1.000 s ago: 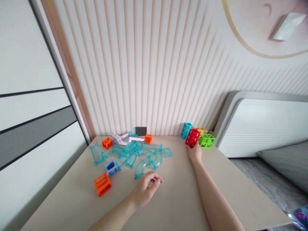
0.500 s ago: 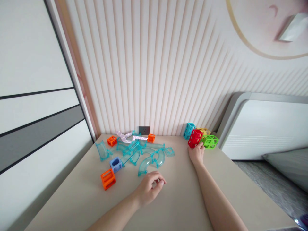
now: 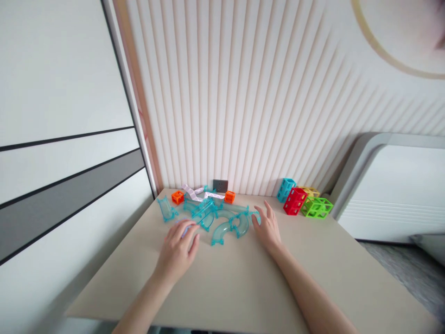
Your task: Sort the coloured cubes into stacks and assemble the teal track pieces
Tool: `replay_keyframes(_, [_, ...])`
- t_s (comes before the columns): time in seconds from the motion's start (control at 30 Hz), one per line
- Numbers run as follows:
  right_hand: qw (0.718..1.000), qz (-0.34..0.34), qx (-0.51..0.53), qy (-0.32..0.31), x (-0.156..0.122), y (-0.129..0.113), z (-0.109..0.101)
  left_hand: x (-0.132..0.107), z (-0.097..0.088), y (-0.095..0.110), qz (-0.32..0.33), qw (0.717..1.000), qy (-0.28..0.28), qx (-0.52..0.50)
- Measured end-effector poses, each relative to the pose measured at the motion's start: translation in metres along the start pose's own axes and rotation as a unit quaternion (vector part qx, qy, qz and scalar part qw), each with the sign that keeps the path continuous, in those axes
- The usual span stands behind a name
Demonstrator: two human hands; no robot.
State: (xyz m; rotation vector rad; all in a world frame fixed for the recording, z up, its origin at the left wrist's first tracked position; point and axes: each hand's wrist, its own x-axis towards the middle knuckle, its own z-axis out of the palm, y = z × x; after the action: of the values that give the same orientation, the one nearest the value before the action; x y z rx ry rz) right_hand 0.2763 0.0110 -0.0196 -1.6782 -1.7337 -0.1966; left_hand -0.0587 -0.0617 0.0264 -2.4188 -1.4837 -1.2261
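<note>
Turquoise track pieces (image 3: pixel 206 208), lower centre
Left hand (image 3: pixel 178 248) over a blue block (image 3: pixel 185 230), grip unclear; right hand (image 3: pixel 267 229) open at their right edge

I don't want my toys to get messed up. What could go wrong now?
The right hand is right by the teal tracks, so its fingers might knock them out of place. The red blocks stand close beside the green blocks, so a bump could maybe push one into the other.
</note>
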Motion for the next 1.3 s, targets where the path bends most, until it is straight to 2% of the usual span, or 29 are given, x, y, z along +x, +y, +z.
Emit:
replay_keyframes(0.03, [1.000, -0.020, 0.010, -0.005, -0.002, -0.004, 0.001, -0.004, -0.005, -0.013, -0.030, 0.999, 0.009, 0.022])
replay_keyframes(0.13, [0.998, -0.057, 0.028, -0.020, -0.005, -0.013, 0.001, -0.017, -0.012, -0.047, -0.080, 0.996, -0.014, 0.033])
replay_keyframes(0.27, [0.996, -0.047, 0.020, -0.072, 0.014, -0.026, 0.001, -0.030, -0.004, -0.066, -0.113, 0.992, -0.044, -0.028])
replay_keyframes(0.37, [0.992, -0.020, 0.013, -0.124, 0.046, -0.040, 0.012, -0.033, 0.004, -0.069, -0.114, 0.991, -0.044, -0.049])
replay_keyframes(0.53, [0.982, 0.008, 0.025, -0.185, 0.092, -0.060, 0.048, -0.037, 0.012, -0.070, -0.122, 0.989, -0.049, -0.066])
replay_keyframes(0.63, [0.976, 0.043, 0.022, -0.211, 0.102, -0.063, 0.065, -0.040, 0.012, -0.069, -0.124, 0.987, -0.075, -0.067])
replay_keyframes(0.73, [0.974, 0.067, 0.019, -0.215, 0.102, -0.061, 0.074, -0.040, 0.010, -0.065, -0.130, 0.986, -0.095, -0.041])
replay_keyframes(1.07, [0.983, 0.104, 0.003, -0.152, 0.102, -0.057, 0.077, -0.033, 0.002, -0.055, -0.127, 0.976, -0.172, 0.048])
replay_keyframes(1.3, [0.992, 0.050, -0.036, -0.114, 0.095, -0.055, 0.062, -0.030, 0.000, -0.054, -0.117, 0.976, -0.176, 0.045])
